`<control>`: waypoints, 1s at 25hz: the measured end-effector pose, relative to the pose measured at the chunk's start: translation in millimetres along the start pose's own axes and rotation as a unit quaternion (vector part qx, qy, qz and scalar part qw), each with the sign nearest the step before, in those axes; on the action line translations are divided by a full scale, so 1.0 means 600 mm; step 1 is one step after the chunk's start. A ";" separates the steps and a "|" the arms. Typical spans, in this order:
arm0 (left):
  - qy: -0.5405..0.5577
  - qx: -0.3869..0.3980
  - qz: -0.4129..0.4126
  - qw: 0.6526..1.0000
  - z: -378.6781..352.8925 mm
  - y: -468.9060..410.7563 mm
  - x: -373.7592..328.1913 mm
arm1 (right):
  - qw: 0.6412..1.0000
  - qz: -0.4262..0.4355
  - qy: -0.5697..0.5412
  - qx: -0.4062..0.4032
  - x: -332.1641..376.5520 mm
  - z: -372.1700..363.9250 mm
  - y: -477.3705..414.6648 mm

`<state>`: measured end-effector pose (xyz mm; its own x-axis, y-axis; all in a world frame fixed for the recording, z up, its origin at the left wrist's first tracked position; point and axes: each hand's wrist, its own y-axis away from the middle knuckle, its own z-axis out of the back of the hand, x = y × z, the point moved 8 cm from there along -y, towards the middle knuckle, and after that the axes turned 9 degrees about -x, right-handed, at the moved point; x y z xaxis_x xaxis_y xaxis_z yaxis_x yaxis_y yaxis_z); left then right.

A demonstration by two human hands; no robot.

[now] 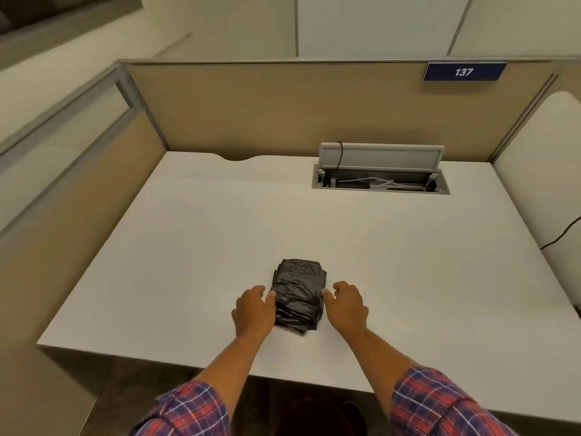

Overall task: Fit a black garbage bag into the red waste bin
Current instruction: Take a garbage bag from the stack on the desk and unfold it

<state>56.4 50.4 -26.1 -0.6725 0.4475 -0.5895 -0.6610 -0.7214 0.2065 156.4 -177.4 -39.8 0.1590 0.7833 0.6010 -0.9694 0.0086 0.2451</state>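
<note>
A folded black garbage bag (299, 292) lies as a crinkled bundle on the white desk (188, 247), near its front edge. My left hand (254, 309) rests against the bag's left side, thumb touching the plastic. My right hand (345, 305) is at the bag's right side, thumb at its edge. Both hands have loosely curled, spread fingers and neither has the bag lifted. A dark reddish rounded shape (317, 416) shows under the desk edge between my arms; it may be the red bin, mostly hidden.
An open cable hatch (380, 180) with white wires sits at the desk's back right. Beige partition walls (283, 105) enclose the desk at the back and left. A blue sign (464, 71) reads 137. A black cable (562, 234) hangs at right.
</note>
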 end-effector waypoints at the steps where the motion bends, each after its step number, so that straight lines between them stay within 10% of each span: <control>1: 0.004 -0.002 0.018 1.000 -0.006 -0.006 0.001 | 1.000 -0.010 -0.001 -0.004 -0.003 -0.002 -0.015; 17: 0.010 -0.061 0.099 0.993 -0.018 0.030 0.017 | 0.970 -0.064 -0.233 0.024 0.030 0.008 -0.023; 25: 0.362 0.019 0.208 0.908 0.051 0.124 0.076 | 0.892 -0.114 -0.433 0.071 0.054 0.051 0.092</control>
<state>-33.5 33.4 -13.4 -0.4803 -0.3343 -0.8109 -0.4206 -0.7235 0.5474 113.7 -170.8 16.6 0.4923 -0.0018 0.8704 -0.8702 -0.0208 0.4922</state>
